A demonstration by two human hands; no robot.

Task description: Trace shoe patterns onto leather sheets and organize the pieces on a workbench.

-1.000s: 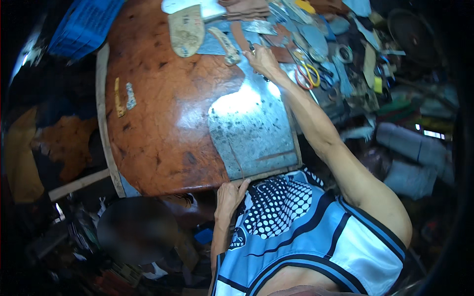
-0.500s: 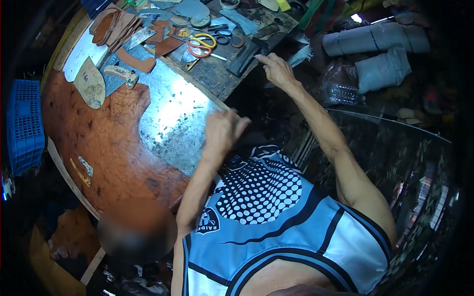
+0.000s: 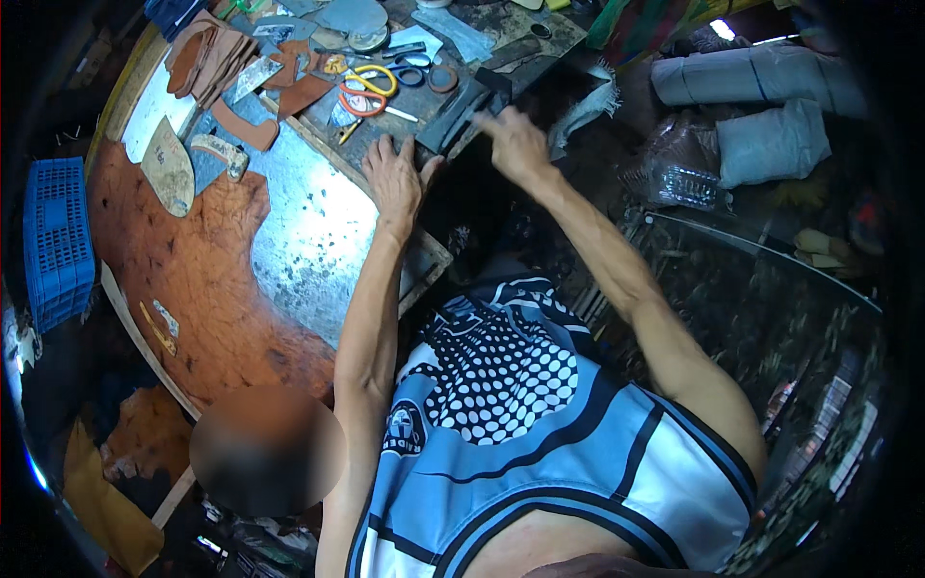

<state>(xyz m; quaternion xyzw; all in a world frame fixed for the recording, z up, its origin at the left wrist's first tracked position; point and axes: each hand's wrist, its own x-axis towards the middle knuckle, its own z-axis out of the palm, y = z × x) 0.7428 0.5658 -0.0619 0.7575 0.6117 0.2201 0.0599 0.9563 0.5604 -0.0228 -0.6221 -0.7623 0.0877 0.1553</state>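
Observation:
My left hand (image 3: 395,181) lies on the near edge of the dark workbench (image 3: 352,178), fingers apart, holding nothing. My right hand (image 3: 520,152), a little blurred, is closed at the right end of a flat black block (image 3: 458,116) on the bench edge. Its fingertips are by the block; whatever they pinch is too small to make out. Left of the block lie orange-and-yellow-handled scissors (image 3: 371,89), a white-tipped pen (image 3: 402,114) and dark-handled scissors (image 3: 409,75).
A large brown leather hide (image 3: 193,260) covers the left table beside a shiny metal sheet (image 3: 299,231). Sole-shaped templates (image 3: 169,169) and stacked leather pieces (image 3: 217,63) lie farther off. A blue crate (image 3: 58,241) stands left. Wrapped rolls (image 3: 752,77) and a pale bag (image 3: 776,143) lie right.
My left hand has moved forward from above the metal sheet's corner onto the bench edge, its fingers opening out. My right hand has shifted slightly left and nearer. The view has turned a little.

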